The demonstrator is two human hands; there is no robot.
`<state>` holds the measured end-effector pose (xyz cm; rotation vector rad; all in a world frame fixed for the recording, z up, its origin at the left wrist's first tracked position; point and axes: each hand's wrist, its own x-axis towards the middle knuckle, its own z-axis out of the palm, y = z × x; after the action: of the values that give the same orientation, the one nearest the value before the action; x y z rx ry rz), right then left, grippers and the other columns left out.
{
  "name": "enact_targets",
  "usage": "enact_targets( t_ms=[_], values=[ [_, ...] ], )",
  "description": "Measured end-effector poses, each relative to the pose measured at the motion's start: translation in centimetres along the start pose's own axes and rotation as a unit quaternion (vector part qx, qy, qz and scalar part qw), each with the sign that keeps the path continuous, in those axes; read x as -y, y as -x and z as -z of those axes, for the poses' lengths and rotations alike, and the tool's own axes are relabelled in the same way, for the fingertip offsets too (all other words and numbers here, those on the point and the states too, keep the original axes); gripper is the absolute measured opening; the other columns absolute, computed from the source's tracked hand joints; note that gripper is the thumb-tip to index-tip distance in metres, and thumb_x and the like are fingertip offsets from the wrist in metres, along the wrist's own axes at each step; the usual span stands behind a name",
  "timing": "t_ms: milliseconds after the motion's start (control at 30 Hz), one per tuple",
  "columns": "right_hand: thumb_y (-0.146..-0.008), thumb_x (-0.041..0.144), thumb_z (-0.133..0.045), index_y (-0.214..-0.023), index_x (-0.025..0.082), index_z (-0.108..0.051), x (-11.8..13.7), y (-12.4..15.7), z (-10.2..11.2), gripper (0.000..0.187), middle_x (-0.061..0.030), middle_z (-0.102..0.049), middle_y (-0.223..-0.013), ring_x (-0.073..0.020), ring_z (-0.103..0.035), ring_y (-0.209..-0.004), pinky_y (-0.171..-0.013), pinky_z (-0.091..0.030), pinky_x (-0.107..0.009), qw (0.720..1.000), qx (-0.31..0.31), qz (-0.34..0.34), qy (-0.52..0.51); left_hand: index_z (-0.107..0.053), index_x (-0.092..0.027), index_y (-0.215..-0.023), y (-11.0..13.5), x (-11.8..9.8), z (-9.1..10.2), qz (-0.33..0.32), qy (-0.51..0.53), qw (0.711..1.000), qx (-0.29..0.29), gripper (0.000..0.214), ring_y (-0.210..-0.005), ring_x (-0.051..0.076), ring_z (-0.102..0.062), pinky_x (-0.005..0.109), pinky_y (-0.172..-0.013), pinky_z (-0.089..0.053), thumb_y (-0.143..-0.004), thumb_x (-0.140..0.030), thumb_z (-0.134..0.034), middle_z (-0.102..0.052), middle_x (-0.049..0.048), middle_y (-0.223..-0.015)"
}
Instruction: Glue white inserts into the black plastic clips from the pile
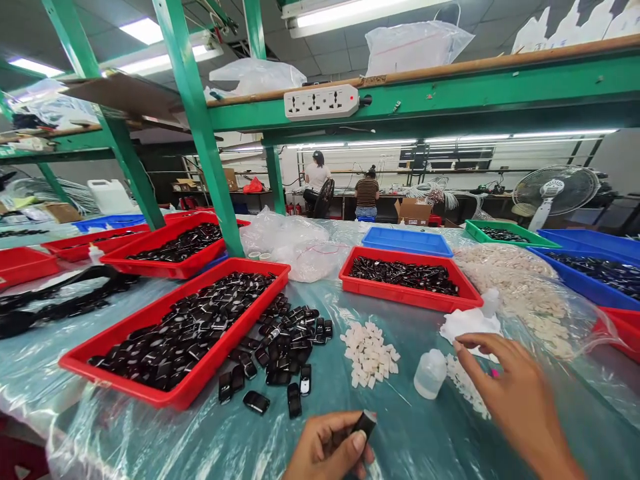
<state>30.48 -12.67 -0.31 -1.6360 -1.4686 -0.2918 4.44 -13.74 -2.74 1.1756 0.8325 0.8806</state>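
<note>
My left hand (330, 448) is at the bottom centre, fingers curled round a small glossy black part (365, 422) held upright between thumb and fingers. My right hand (510, 393) reaches out at the lower right, fingers bent over a scatter of small white pieces (465, 387), with something small and pink at its fingertips. A small translucent plastic bottle (430, 373) stands just left of that hand. A pile of white pieces (370, 353) lies in front of me. Loose black parts (285, 347) spill beside a red tray (100, 370) full of the same parts.
More red trays (470, 297), blue trays (407, 240) and a green tray (500, 235) sit further back on the plastic-covered table. A bag of white pieces (525, 287) lies right. Green shelf posts (200, 127) rise ahead; two people work at a far bench; a fan (553, 190) stands right.
</note>
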Motion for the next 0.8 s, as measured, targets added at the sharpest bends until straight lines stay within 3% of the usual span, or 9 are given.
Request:
enact_targets(
  t_ms=[167, 333, 433, 567, 700, 800],
  values=[
    [-0.067, 0.026, -0.057, -0.059, 0.028, -0.071, -2.8, -0.3, -1.2, 0.017, -0.0022, -0.072, -0.064, -0.0285, -0.063, -0.066, -0.059, -0.038, -0.04, 0.99, 0.127, 0.037, 0.056, -0.074, -0.013, -0.091, 0.0, 0.2, -0.1, 0.001, 0.007, 1.0, -0.002, 0.048, -0.049, 0.009, -0.051, 0.022, -0.054, -0.04, -0.063, -0.052, -0.072, -0.063, 0.0042, -0.06],
    [-0.066, 0.021, -0.055, -0.056, 0.026, -0.069, -2.2, 0.4, -2.1, 0.017, -0.0047, -0.069, -0.062, -0.0307, -0.062, -0.069, -0.061, -0.039, -0.041, 0.984, 0.159, 0.047, 0.065, -0.074, -0.015, -0.09, 0.1, 0.4, -0.1, -0.004, 0.018, 1.0, -0.008, 0.045, -0.051, 0.01, -0.053, 0.022, -0.055, -0.04, -0.062, -0.051, -0.074, -0.065, 0.005, -0.062],
    [-0.067, 0.025, -0.054, -0.059, 0.025, -0.067, -1.9, 0.2, -1.9, 0.015, -0.0053, -0.071, -0.067, -0.0297, -0.063, -0.069, -0.059, -0.042, -0.039, 0.99, 0.135, 0.02, 0.045, -0.074, -0.015, -0.089, 0.2, 0.4, -0.2, -0.004, 0.027, 1.0, -0.008, 0.044, -0.051, 0.01, -0.053, 0.023, -0.055, -0.04, -0.062, -0.049, -0.075, -0.066, 0.0052, -0.063],
    [-0.074, 0.036, -0.051, -0.072, 0.023, -0.065, -1.2, 0.0, -1.1, 0.02, -0.0045, -0.074, -0.07, -0.0248, -0.068, -0.061, -0.05, -0.049, -0.032, 0.996, 0.065, -0.067, -0.008, -0.075, -0.016, -0.088, 0.2, 0.3, -0.3, -0.002, 0.048, 0.999, -0.007, 0.042, -0.052, 0.01, -0.054, 0.023, -0.055, -0.041, -0.062, -0.047, -0.076, -0.066, 0.0049, -0.065],
    [-0.075, 0.046, -0.052, -0.077, 0.021, -0.069, 0.5, 0.2, -0.1, 0.03, -0.0051, -0.074, -0.078, -0.0236, -0.07, -0.073, -0.065, -0.055, -0.031, 0.989, -0.001, -0.108, -0.099, -0.074, -0.015, -0.09, 0.1, 0.4, -0.2, 0.003, 0.06, 0.998, 0.005, 0.043, -0.051, 0.01, -0.054, 0.023, -0.055, -0.042, -0.062, -0.047, -0.075, -0.066, 0.0052, -0.065],
    [-0.068, 0.042, -0.063, -0.073, 0.022, -0.073, 2.3, 0.5, 0.3, 0.023, -0.0056, -0.074, -0.082, -0.024, -0.069, -0.076, -0.068, -0.055, -0.031, 0.967, -0.023, -0.137, -0.213, -0.073, -0.014, -0.092, 0.1, 0.5, 0.0, 0.01, 0.066, 0.998, 0.012, 0.045, -0.052, 0.011, -0.056, 0.024, -0.056, -0.042, -0.063, -0.047, -0.075, -0.066, 0.0056, -0.066]
  ],
)
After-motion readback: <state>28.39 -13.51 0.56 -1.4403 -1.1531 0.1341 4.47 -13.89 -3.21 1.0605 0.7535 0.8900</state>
